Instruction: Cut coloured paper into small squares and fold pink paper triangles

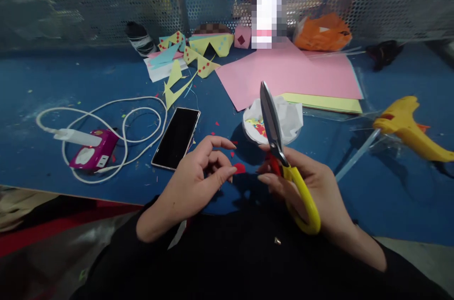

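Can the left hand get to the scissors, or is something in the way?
Partly: the fingertips of the right hand, which holds the scissors, lie between the left hand and the yellow handle. Toward the blades, nothing visible blocks it.

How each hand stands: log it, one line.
right hand: holds yellow-handled scissors | left hand: curled beside red scrap, grip unclear

Got a blue table (pixel 21 96) here. Carries socket (pixel 108 146), looped white cable (pixel 64 109) and phone (pixel 176 139) on left; bowl (pixel 248 136) and red scraps (pixel 232 154) mid; paper stack (pixel 291 73) behind bowl; yellow cutouts (pixel 204 64) toward back; glue gun (pixel 400 120) on right.
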A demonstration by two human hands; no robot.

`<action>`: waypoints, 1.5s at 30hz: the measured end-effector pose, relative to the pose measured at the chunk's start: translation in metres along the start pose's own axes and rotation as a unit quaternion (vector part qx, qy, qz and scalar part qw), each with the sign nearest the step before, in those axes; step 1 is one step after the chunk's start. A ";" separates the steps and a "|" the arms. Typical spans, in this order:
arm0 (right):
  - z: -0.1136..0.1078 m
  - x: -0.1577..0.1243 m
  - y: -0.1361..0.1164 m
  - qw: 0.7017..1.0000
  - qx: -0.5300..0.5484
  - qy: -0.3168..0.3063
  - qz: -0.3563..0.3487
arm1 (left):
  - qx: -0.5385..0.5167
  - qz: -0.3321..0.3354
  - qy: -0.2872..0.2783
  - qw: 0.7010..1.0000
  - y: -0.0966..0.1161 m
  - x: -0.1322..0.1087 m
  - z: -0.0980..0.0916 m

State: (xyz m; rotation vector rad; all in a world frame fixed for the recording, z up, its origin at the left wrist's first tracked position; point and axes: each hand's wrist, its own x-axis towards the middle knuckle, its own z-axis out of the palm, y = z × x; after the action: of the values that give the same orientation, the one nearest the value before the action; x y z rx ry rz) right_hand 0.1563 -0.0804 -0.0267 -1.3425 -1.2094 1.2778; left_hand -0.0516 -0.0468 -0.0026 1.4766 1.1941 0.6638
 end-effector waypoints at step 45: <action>0.033 0.005 0.005 0.995 -0.001 0.058 -0.076 | -0.306 -0.098 0.111 0.940 -0.025 -0.004 0.043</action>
State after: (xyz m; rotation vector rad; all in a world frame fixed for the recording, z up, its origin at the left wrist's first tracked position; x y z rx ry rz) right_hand 0.1237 -0.0764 -0.0341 -1.2817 -1.2080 1.0764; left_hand -0.0225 -0.0688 -0.0370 0.7660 1.1428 0.9760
